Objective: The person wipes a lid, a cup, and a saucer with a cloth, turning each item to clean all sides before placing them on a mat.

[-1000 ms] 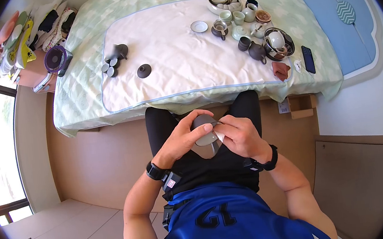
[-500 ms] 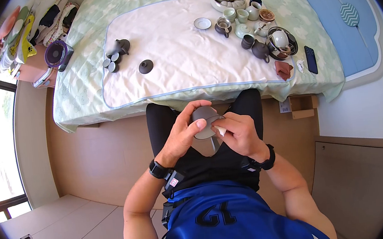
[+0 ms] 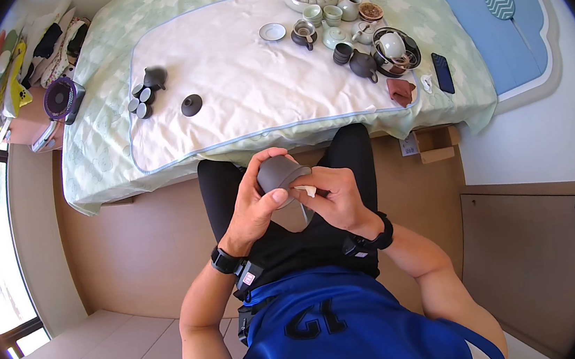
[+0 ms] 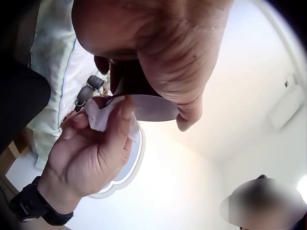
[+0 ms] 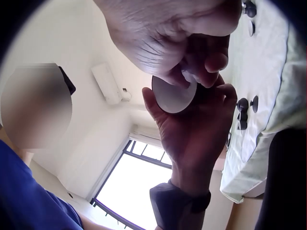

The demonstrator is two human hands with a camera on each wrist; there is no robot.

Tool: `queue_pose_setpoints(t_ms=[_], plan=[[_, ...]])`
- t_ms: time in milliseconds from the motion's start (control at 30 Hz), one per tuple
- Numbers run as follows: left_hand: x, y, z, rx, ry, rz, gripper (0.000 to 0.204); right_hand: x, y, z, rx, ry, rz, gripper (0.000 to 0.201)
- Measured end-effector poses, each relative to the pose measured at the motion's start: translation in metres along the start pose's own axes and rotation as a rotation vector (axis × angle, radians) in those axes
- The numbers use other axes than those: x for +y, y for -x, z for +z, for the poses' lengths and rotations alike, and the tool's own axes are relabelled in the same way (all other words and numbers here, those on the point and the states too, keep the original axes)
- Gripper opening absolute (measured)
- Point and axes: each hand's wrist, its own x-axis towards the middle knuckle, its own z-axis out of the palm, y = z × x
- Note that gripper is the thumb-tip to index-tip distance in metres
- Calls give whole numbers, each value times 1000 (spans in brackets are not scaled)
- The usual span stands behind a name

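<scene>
Above the lap, the left hand [image 3: 252,208] grips a dark grey cup-like vessel [image 3: 278,173], thumb on the near side and fingers round the far side. The right hand [image 3: 337,199] pinches a white tissue [image 3: 308,190] against the vessel's rim. In the left wrist view the tissue [image 4: 98,115] lies between the right hand's [image 4: 91,158] thumb and fingers, touching the rim. The right wrist view shows the vessel's pale round opening [image 5: 173,93], with the left hand [image 5: 192,134] around its outside.
On the bed's white mat [image 3: 219,60] stand a dark lid [image 3: 191,105], small dark cups [image 3: 143,110] and a dark teapot [image 3: 155,78] at left. Teaware surrounds a glass bowl [image 3: 414,50] at right, near a brown cloth [image 3: 401,92] and phone [image 3: 442,73].
Both hands and the vessel appear further left in the head view, along with the whole scene. The vessel has tilted, showing more of its dark side; the tissue stays at its rim.
</scene>
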Motion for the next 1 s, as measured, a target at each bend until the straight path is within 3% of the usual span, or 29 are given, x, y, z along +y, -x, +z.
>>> queue_pose_setpoints(t_ms=[133, 200, 300, 400, 533, 600, 700, 833, 933, 1000], plan=[[6, -4, -7, -51, 18, -14, 85, -1, -5, -6, -19, 90, -107, 23], [14, -6, -13, -77, -21, -89, 82, -1, -8, -10, -38, 191, -235, 19], [19, -6, -13, -74, -154, -173, 75, 0, -7, -13, -80, 279, -286, 26], [13, -6, -10, -44, -182, -117, 71, 4, -8, -12, -40, 271, -294, 24], [4, -6, 7, 38, 80, -4, 73, -1, -8, -6, 21, 112, -124, 21], [-3, -8, 9, 39, 74, 53, 74, 3, -5, 1, 19, -16, 5, 20], [-3, -8, 7, 21, 84, 64, 75, 9, -4, 7, 53, -72, 17, 18], [12, -9, -1, 10, 37, -92, 74, 2, -4, -10, -24, 113, -117, 19], [18, -10, -8, -35, -217, -144, 69, 6, -7, -13, -44, 174, -217, 18], [19, -10, -3, -31, -181, -141, 59, 8, -7, -14, -42, 175, -237, 20]])
